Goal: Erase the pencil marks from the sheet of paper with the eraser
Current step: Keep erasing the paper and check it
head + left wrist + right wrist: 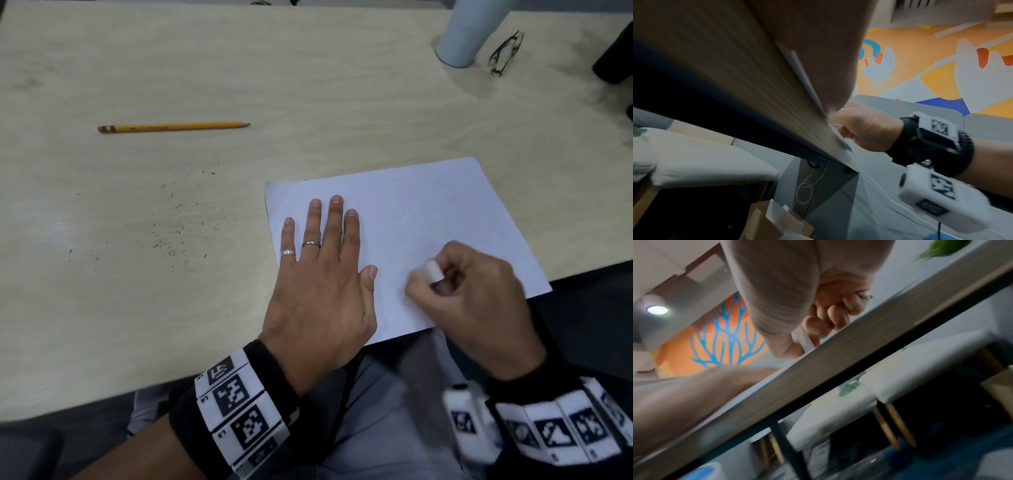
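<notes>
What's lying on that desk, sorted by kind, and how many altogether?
Sheets of paper: 1
Erasers: 1
Pencils: 1
Tumblers: 1
Pairs of glasses: 1
Total: 5

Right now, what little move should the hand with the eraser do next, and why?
Probably a short rub back across the sheet of paper. The right hand grips the white eraser low over the paper, and the left hand lies flat holding the sheet down. Any pencil marks left are too faint to tell.
</notes>
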Available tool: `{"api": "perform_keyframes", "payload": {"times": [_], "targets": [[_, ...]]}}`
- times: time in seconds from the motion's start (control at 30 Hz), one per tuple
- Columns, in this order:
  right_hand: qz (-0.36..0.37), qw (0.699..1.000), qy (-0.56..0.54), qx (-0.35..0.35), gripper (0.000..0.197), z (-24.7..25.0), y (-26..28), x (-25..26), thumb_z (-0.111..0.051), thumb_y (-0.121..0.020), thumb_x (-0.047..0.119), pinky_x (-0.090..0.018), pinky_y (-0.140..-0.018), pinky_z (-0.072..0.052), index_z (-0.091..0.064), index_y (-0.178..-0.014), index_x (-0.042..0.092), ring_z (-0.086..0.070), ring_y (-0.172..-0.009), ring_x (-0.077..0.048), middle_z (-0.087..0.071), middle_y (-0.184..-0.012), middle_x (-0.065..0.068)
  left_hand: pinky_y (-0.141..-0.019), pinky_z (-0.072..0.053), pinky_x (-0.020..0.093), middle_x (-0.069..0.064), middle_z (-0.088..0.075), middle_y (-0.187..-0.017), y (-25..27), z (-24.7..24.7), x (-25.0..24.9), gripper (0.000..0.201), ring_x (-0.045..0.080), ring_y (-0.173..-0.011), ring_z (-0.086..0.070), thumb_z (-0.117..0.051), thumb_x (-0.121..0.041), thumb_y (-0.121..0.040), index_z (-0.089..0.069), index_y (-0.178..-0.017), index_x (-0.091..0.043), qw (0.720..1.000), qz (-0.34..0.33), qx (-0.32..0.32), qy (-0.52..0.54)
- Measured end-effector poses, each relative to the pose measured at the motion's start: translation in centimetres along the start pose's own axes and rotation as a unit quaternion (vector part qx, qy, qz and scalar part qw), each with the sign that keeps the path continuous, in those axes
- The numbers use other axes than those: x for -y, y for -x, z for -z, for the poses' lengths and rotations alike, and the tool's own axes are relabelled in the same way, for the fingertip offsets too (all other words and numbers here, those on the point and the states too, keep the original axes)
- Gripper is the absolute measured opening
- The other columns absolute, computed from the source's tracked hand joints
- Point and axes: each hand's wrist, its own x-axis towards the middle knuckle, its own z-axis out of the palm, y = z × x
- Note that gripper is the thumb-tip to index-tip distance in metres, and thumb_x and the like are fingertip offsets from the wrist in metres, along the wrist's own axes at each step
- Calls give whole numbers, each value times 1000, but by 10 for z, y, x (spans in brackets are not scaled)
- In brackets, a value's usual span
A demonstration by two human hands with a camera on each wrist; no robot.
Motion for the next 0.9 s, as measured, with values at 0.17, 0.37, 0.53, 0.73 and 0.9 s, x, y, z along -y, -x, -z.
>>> {"api": "perform_keyframes", "payload": {"times": [0.17, 0.37, 0.53, 0.73, 0.9], "targets": [[31, 999, 14, 15, 29, 0, 1, 13, -82, -75, 29, -34, -56, -47, -55, -65, 24, -55, -55, -11, -55, -54, 9, -128, -2, 60, 15, 12, -175, 0, -1, 1, 70, 34, -161, 16, -12, -44, -109, 0, -168, -7, 1000, -2, 1, 5], [-21, 1000, 12, -19, 34, 8, -14, -11, -82, -78, 28, -34, -55, -44, -52, -63, 25, -53, -54, -14, -56, -55, 9, -128, -1, 59, 15, 12, -175, 0, 0, 0, 70, 34, -161, 17, -10, -45, -109, 0, -168, -8, 1000, 0, 1, 10], [41, 999, 6, 28, 31, -8, 8, 18, -82, -75, 30, -34, -55, -47, -54, -65, 24, -54, -55, -13, -55, -55, 8, -128, -1, 59, 15, 12, -175, 0, 0, 0, 71, 34, -161, 17, -9, -44, -108, 0, -167, -7, 1000, -1, 4, 1], [13, 1000, 7, 15, 31, 2, -8, 5, -84, -78, 27, -34, -56, -47, -56, -65, 25, -57, -57, -13, -57, -55, 8, -128, 1, 59, 15, 13, -175, 1, 2, 0, 71, 35, -160, 18, -10, -44, -108, 1, -167, -7, 1000, 0, 6, 9], [-23, 999, -24, 25, 32, -1, -10, -2, -82, -78, 28, -34, -56, -41, -55, -64, 23, -51, -52, -12, -56, -55, 10, -128, 1, 59, 14, 14, -175, 0, 1, 0, 71, 34, -160, 19, -8, -45, -108, 3, -167, -7, 1000, -1, 8, 8]]}}
